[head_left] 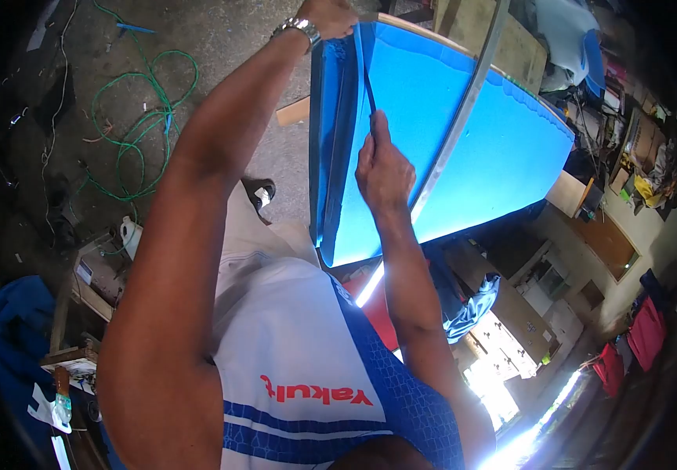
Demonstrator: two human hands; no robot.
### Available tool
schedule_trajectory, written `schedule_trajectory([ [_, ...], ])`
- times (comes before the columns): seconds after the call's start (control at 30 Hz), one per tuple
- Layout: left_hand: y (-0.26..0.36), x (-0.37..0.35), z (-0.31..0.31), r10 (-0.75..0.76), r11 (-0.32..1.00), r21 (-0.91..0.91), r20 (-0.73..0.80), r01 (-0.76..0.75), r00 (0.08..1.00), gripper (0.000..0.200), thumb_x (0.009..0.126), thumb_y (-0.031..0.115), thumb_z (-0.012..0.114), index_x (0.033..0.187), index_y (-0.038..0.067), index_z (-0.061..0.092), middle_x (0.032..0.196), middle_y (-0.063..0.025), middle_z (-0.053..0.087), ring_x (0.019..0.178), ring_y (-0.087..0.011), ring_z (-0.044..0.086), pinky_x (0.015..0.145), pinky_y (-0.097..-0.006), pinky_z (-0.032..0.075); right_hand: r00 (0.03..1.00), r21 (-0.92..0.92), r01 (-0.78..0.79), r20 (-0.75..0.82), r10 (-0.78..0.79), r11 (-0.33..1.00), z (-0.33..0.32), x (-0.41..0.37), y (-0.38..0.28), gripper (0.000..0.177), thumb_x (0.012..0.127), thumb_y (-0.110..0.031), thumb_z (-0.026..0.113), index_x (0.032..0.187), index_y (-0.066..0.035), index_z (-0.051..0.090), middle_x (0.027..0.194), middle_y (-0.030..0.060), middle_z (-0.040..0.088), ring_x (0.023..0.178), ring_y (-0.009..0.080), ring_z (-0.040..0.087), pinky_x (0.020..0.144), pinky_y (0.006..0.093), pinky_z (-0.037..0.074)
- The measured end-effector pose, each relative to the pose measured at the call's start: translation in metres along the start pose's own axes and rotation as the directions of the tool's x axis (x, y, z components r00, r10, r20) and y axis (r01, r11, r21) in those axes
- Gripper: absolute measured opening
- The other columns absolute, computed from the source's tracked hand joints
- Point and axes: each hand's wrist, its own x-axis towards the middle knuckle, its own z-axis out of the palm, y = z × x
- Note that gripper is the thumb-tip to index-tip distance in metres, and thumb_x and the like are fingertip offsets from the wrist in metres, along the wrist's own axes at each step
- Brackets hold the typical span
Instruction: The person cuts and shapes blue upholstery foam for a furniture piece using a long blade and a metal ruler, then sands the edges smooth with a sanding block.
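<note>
A thick stack of blue foam sheet lies in front of me, its layered edge facing left. My right hand is closed around a knife, thumb stretched along it. The long, thin, dark blade points away from me and lies along the foam near its left edge; the handle is hidden in my fist. At the far left corner, my left hand, with a metal watch on the wrist, has its fingers curled on the foam's edge. A long metal bar lies across the foam, right of the knife.
Tangled green cord lies on the concrete floor at left. A wooden frame with a white jug stands nearer. Piled clutter lines the right side, with a drawer unit at lower right. A wooden board sits beyond the foam.
</note>
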Motion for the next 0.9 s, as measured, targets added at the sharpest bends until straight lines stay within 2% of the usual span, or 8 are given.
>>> schedule_trajectory([
  [0.2, -0.002, 0.002, -0.002, 0.114, 0.988, 0.113, -0.029, -0.11, 0.993, 0.017, 0.081, 0.014, 0.069, 0.073, 0.0, 0.073, 0.066, -0.0141, 0.071, 0.061, -0.0181, 0.07, 0.057, -0.0334, 0.055, 0.997, -0.04, 0.057, -0.055, -0.059, 0.998, 0.011, 0.043, -0.01, 0.044, 0.103, -0.027, 0.049, 0.146, -0.018, 0.045, 0.085, 0.0207, 0.071, 0.078, 0.0405, 0.071, 0.073, 0.0547, 0.054],
  [0.33, -0.007, 0.002, -0.003, 0.143, 0.975, 0.18, -0.043, -0.133, 0.989, 0.016, 0.08, 0.013, 0.068, 0.071, 0.0, 0.072, 0.066, -0.0141, 0.071, 0.061, -0.0196, 0.07, 0.057, -0.0345, 0.055, 0.998, -0.035, 0.065, -0.006, -0.065, 0.997, 0.013, 0.007, 0.006, 0.051, 0.102, -0.024, 0.049, 0.15, -0.015, 0.037, 0.088, 0.0186, 0.072, 0.081, 0.0399, 0.071, 0.074, 0.0552, 0.054],
  [0.4, -0.01, -0.001, -0.006, 0.066, 0.996, 0.062, -0.061, -0.062, 0.996, 0.016, 0.081, 0.011, 0.067, 0.073, -0.001, 0.071, 0.068, -0.0143, 0.071, 0.061, -0.0203, 0.07, 0.057, -0.034, 0.055, 0.998, -0.032, 0.024, 0.06, -0.022, 0.999, 0.007, -0.026, 0.011, 0.051, 0.103, -0.026, 0.047, 0.152, -0.015, 0.038, 0.085, 0.0176, 0.071, 0.076, 0.0396, 0.07, 0.07, 0.0546, 0.054],
  [0.53, -0.031, 0.007, -0.016, 0.111, 0.988, 0.112, -0.074, -0.103, 0.991, 0.019, 0.083, 0.014, 0.065, 0.073, 0.0, 0.072, 0.068, -0.0138, 0.072, 0.061, -0.0195, 0.07, 0.057, -0.0335, 0.055, 0.996, -0.025, 0.08, -0.039, -0.081, 0.996, 0.018, -0.048, 0.022, 0.051, 0.103, -0.026, 0.048, 0.151, -0.012, 0.039, 0.081, 0.0174, 0.07, 0.07, 0.0372, 0.069, 0.063, 0.054, 0.053],
  [0.77, -0.061, 0.015, -0.024, 0.181, 0.936, 0.316, -0.045, -0.158, 0.982, 0.024, 0.085, 0.019, 0.062, 0.073, 0.001, 0.073, 0.07, -0.0128, 0.073, 0.06, -0.0181, 0.069, 0.057, -0.0324, 0.055, 1.0, -0.085, 0.02, 0.021, -0.018, 0.996, 0.019, -0.002, 0.002, 0.046, 0.104, -0.024, 0.046, 0.148, -0.013, 0.042, 0.085, 0.0184, 0.071, 0.075, 0.036, 0.071, 0.07, 0.0527, 0.055],
  [0.83, -0.064, 0.025, -0.024, 0.333, 0.716, 0.621, 0.1, -0.32, 0.938, 0.026, 0.086, 0.02, 0.061, 0.073, 0.002, 0.074, 0.07, -0.0125, 0.073, 0.06, -0.0177, 0.069, 0.057, -0.0322, 0.055, 0.999, -0.063, 0.029, -0.031, -0.031, 0.998, 0.024, 0.012, -0.002, 0.045, 0.104, -0.025, 0.046, 0.147, -0.014, 0.043, 0.084, 0.0183, 0.071, 0.076, 0.0379, 0.071, 0.072, 0.0556, 0.054],
  [0.87, -0.064, 0.03, -0.027, 0.404, 0.412, 0.806, 0.257, -0.425, 0.878, 0.026, 0.085, 0.021, 0.061, 0.073, 0.002, 0.074, 0.07, -0.0123, 0.073, 0.06, -0.0172, 0.069, 0.057, -0.0321, 0.055, 0.999, -0.061, 0.02, -0.024, -0.021, 0.998, 0.023, 0.016, -0.006, 0.045, 0.103, -0.025, 0.046, 0.147, -0.014, 0.043, 0.084, 0.0182, 0.071, 0.076, 0.0383, 0.071, 0.072, 0.0558, 0.054],
  [0.9, -0.067, 0.031, -0.026, 0.322, 0.687, 0.65, 0.127, -0.324, 0.938, 0.027, 0.085, 0.022, 0.061, 0.072, 0.002, 0.074, 0.069, -0.0122, 0.073, 0.06, -0.0173, 0.069, 0.057, -0.0326, 0.055, 1.0, -0.062, 0.009, -0.016, -0.01, 0.998, 0.022, 0.017, -0.007, 0.045, 0.103, -0.025, 0.047, 0.147, -0.014, 0.044, 0.084, 0.0181, 0.071, 0.076, 0.0386, 0.071, 0.072, 0.0561, 0.054],
])
